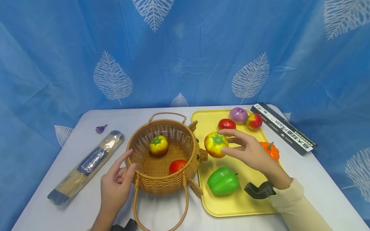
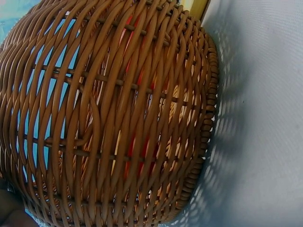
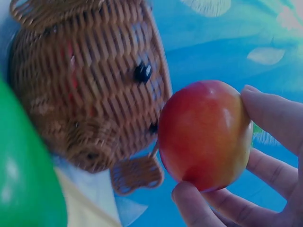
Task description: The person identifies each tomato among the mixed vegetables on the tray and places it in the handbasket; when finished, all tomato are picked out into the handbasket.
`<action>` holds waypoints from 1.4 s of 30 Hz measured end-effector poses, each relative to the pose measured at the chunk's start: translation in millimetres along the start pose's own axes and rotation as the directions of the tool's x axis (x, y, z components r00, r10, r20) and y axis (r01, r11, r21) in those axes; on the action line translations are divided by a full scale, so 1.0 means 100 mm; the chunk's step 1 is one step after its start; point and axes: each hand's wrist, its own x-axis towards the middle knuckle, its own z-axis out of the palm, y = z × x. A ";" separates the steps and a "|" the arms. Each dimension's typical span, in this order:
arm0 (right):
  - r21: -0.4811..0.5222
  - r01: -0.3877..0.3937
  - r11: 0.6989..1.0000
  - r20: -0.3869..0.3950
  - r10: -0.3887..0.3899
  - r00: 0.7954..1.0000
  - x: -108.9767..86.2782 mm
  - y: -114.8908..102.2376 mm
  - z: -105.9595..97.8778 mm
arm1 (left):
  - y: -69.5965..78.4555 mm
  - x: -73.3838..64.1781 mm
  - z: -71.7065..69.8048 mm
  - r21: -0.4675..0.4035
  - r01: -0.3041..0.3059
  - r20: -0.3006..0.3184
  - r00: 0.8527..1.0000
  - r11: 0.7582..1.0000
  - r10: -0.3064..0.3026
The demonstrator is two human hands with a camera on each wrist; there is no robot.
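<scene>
My right hand [image 1: 247, 149] holds a yellow-red toy fruit with a green leafy cap [image 1: 216, 145] between thumb and fingers, over the yellow tray next to the basket's snout. In the right wrist view its smooth red underside [image 3: 203, 137] shows. The round wicker basket [image 1: 162, 186] has an animal face, ears and two handles. Inside lie a similar yellow-red fruit [image 1: 159, 146] and a red one [image 1: 177, 166]. Touching the basket's left rim are the index finger and thumb of my left hand [image 1: 115, 186]. Its wrist view shows mostly the woven side [image 2: 113, 109].
On the yellow tray [image 1: 240, 205] lie a green bell pepper [image 1: 223, 181], a red tomato [image 1: 226, 124], a purple onion [image 1: 238, 115], a red-yellow fruit [image 1: 254, 121] and an orange pumpkin [image 1: 270, 150]. A pasta box [image 1: 283, 128] stands right, a noodle packet [image 1: 86, 166] and small purple item [image 1: 100, 129] left.
</scene>
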 end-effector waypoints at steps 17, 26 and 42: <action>0.072 0.038 0.997 0.010 -0.039 0.999 0.04 -0.33 0.17 | 0.02 -0.01 -0.01 -0.006 0.029 0.000 1.000 1.000 -0.029; 0.107 0.064 0.992 0.017 -0.066 0.998 0.10 -0.43 0.29 | 0.01 0.00 -0.01 -0.016 0.026 0.009 1.000 1.000 -0.026; 0.052 0.159 0.986 0.031 -0.161 0.986 0.22 -0.57 0.56 | -0.03 -0.01 0.00 -0.010 -0.002 -0.003 1.000 1.000 0.002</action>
